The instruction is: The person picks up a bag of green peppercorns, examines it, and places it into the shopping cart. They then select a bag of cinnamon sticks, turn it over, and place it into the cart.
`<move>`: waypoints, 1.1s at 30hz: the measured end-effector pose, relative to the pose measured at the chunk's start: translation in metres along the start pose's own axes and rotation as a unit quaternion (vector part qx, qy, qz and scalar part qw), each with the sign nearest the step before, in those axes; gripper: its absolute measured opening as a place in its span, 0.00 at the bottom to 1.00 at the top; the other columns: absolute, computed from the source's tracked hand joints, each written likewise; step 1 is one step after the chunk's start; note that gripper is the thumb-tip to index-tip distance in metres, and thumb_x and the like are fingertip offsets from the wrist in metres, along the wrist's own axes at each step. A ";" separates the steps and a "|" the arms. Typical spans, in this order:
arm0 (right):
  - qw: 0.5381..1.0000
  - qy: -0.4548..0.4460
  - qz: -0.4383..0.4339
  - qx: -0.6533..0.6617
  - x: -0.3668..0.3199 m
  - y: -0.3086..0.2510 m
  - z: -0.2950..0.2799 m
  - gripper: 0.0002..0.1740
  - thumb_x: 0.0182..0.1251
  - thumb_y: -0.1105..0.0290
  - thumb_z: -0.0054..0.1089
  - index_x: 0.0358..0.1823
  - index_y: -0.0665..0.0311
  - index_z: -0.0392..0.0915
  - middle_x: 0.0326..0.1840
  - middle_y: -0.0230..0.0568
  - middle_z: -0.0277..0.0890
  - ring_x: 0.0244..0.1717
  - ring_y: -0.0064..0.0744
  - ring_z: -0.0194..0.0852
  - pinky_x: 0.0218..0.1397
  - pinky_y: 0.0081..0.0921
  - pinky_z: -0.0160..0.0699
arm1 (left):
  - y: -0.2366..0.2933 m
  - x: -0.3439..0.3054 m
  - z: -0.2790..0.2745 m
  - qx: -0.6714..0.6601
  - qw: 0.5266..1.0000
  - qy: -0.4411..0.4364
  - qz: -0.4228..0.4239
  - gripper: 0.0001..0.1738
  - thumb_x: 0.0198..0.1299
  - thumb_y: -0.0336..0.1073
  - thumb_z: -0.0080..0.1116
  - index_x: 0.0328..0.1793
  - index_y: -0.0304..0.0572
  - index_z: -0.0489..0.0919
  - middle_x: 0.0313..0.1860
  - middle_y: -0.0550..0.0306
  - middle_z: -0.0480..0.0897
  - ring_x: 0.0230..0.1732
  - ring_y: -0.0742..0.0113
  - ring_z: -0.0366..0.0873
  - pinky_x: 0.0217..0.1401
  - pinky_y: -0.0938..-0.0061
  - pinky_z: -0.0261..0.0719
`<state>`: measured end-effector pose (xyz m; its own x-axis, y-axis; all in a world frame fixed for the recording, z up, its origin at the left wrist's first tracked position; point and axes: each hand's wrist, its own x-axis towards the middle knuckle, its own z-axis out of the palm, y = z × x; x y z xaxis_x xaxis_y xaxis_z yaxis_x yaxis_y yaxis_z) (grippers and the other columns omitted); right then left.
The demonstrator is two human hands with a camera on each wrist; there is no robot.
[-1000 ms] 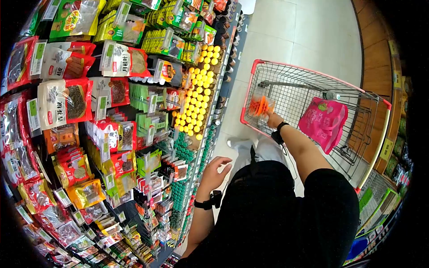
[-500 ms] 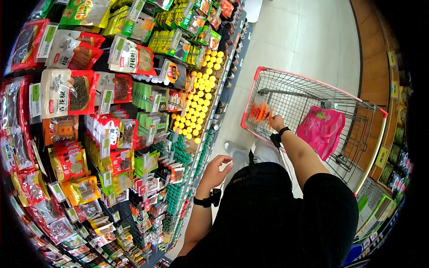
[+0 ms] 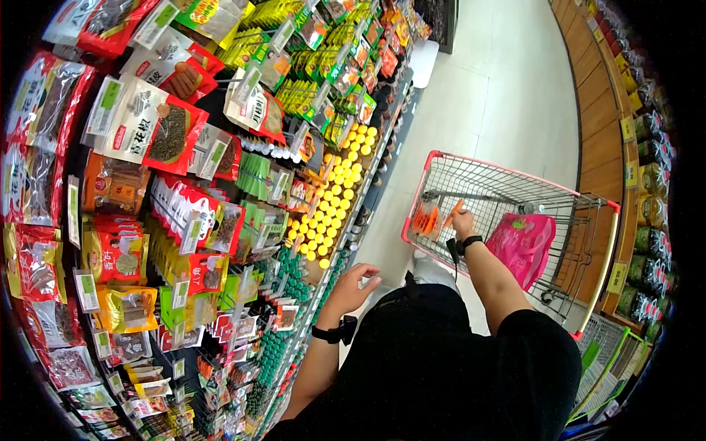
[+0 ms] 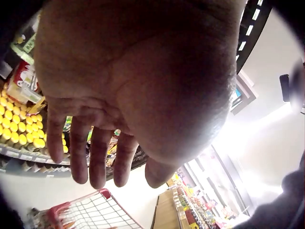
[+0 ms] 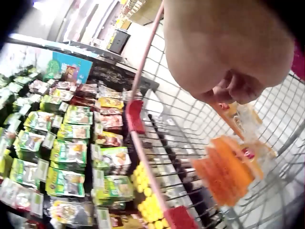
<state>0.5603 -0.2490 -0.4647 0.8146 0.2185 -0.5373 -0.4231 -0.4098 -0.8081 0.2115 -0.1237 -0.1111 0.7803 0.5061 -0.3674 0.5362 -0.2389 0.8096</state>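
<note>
While the person stands at the near end of the cart (image 3: 500, 192), the right hand (image 3: 462, 220) is stretched out over its near left corner, inside the red rim. Its fingers (image 5: 238, 88) are curled and pinch the top edge of an orange packet (image 3: 425, 218). Seen from above, the packet sits at 9 o'clock of that hand, just beside it. From the wrist it hangs below the fingers with its long axis running down and away from them, towards the wire floor of the cart; I cannot tell whether it touches the wire.

A pink bag (image 3: 523, 246) lies in the cart at 4 o'clock of the right hand, near but apart from it. Bare wire shows between bag and packet and on towards the far end at 12 o'clock.

The left hand (image 3: 351, 287) hangs at 7 o'clock of the right, well apart from the packet and outside the cart. Its fingers are spread and relaxed, holding nothing. It hovers near the shelf (image 3: 220, 220), which fills everything from 8 to 11 o'clock. Rows of yellow caps (image 3: 331, 206) stand between shelf and cart. A strip of pale floor (image 3: 485, 95) runs alongside the cart towards 12 o'clock.
</note>
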 end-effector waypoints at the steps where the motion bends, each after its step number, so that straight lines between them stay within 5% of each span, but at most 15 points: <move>1: 0.997 -0.064 0.019 0.044 -0.016 -0.028 0.002 0.12 0.69 0.68 0.62 0.46 0.69 0.75 0.39 0.41 0.79 0.40 0.31 0.78 0.40 0.32 0.79 | -0.006 -0.001 -0.005 0.003 1.000 0.003 0.006 0.17 0.68 0.41 0.65 0.56 0.40 0.82 0.50 0.54 0.85 0.52 0.61 0.83 0.55 0.68 0.79; 4: 0.964 -0.227 0.033 0.134 -0.094 -0.135 0.015 0.06 0.72 0.70 0.59 0.44 0.65 0.76 0.37 0.33 0.77 0.36 0.20 0.74 0.35 0.19 0.74 | -0.035 -0.007 -0.016 -0.036 0.999 0.033 0.009 0.17 0.66 0.40 0.66 0.56 0.41 0.82 0.47 0.55 0.86 0.50 0.63 0.84 0.54 0.66 0.80; 7: 0.910 -0.389 -0.008 0.144 -0.160 -0.204 0.038 0.03 0.75 0.72 0.58 0.45 0.63 0.76 0.38 0.30 0.78 0.36 0.19 0.74 0.37 0.18 0.76 | -0.054 -0.010 -0.033 -0.086 0.991 0.097 0.016 0.15 0.66 0.37 0.67 0.55 0.41 0.82 0.45 0.59 0.86 0.48 0.68 0.83 0.52 0.70 0.79; 10: 0.815 -0.545 -0.013 0.196 -0.238 -0.273 0.043 0.04 0.76 0.72 0.59 0.47 0.62 0.77 0.40 0.28 0.79 0.36 0.16 0.75 0.38 0.16 0.76 | -0.076 -0.005 -0.048 -0.138 0.970 0.198 0.033 0.26 0.65 0.38 0.68 0.67 0.40 0.74 0.56 0.56 0.83 0.58 0.65 0.79 0.59 0.69 0.77; 12: 0.794 -0.577 -0.020 0.192 -0.274 -0.302 0.042 0.05 0.76 0.71 0.61 0.47 0.61 0.77 0.39 0.26 0.79 0.36 0.14 0.75 0.38 0.15 0.76 | -0.065 -0.004 -0.061 -0.294 0.926 0.228 0.060 0.32 0.65 0.39 0.68 0.72 0.39 0.69 0.62 0.53 0.80 0.63 0.63 0.77 0.66 0.66 0.74; 14: 0.771 -0.608 -0.045 0.185 -0.292 -0.314 0.045 0.05 0.76 0.71 0.61 0.47 0.61 0.76 0.38 0.26 0.80 0.34 0.14 0.75 0.38 0.15 0.75 | -0.059 -0.008 -0.075 -0.426 0.885 0.162 0.095 0.34 0.66 0.42 0.68 0.72 0.37 0.68 0.64 0.53 0.80 0.65 0.63 0.76 0.72 0.64 0.71; 17: 0.792 -0.587 -0.090 0.143 -0.314 -0.322 0.051 0.04 0.76 0.71 0.60 0.47 0.62 0.76 0.35 0.23 0.79 0.30 0.11 0.72 0.36 0.13 0.71 | -0.061 -0.013 -0.087 -0.514 0.848 0.060 0.112 0.27 0.69 0.38 0.65 0.70 0.35 0.72 0.64 0.54 0.81 0.64 0.65 0.78 0.72 0.66 0.71; 20: 0.822 -0.552 -0.094 0.106 -0.304 -0.305 0.052 0.05 0.77 0.73 0.58 0.47 0.67 0.75 0.37 0.27 0.80 0.35 0.11 0.75 0.39 0.12 0.76 | -0.055 -0.015 -0.089 -0.436 0.891 0.072 0.106 0.21 0.70 0.33 0.62 0.67 0.33 0.76 0.61 0.54 0.83 0.60 0.68 0.80 0.68 0.68 0.74; 22: 0.833 -0.528 -0.131 0.096 -0.308 -0.307 0.047 0.04 0.77 0.73 0.59 0.47 0.66 0.76 0.37 0.26 0.79 0.35 0.11 0.74 0.39 0.12 0.75 | -0.054 -0.017 -0.088 -0.439 0.886 0.102 0.112 0.20 0.69 0.30 0.64 0.64 0.32 0.78 0.57 0.55 0.85 0.53 0.71 0.82 0.59 0.72 0.79; 29: 0.907 -0.275 -0.317 -0.042 -0.305 -0.273 0.047 0.05 0.74 0.72 0.61 0.42 0.66 0.78 0.34 0.29 0.79 0.34 0.16 0.75 0.38 0.16 0.74 | -0.037 -0.020 -0.099 -0.381 0.884 0.233 0.137 0.13 0.68 0.30 0.66 0.56 0.32 0.82 0.51 0.57 0.86 0.49 0.73 0.82 0.54 0.75 0.79; 31: 0.906 -0.312 -0.284 -0.037 -0.323 -0.276 0.047 0.06 0.74 0.71 0.61 0.43 0.67 0.78 0.35 0.30 0.81 0.35 0.17 0.77 0.39 0.18 0.77 | -0.035 -0.017 -0.100 -0.385 0.866 0.286 0.139 0.11 0.68 0.30 0.66 0.53 0.32 0.84 0.50 0.56 0.86 0.49 0.74 0.82 0.53 0.76 0.79; 33: 0.882 -0.394 -0.257 0.016 -0.343 -0.275 0.051 0.07 0.76 0.69 0.59 0.46 0.66 0.80 0.39 0.33 0.83 0.37 0.19 0.80 0.41 0.21 0.81 | -0.030 -0.021 -0.102 -0.261 0.906 0.310 0.124 0.12 0.67 0.30 0.67 0.53 0.31 0.83 0.50 0.55 0.86 0.49 0.72 0.83 0.54 0.76 0.80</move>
<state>0.3772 -0.1658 -0.0706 0.3778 0.9217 -0.0881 -0.0995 -0.0542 -0.9936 0.1460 -0.0425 -0.0802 0.4379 0.8975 0.0524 0.0182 -0.0671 0.9976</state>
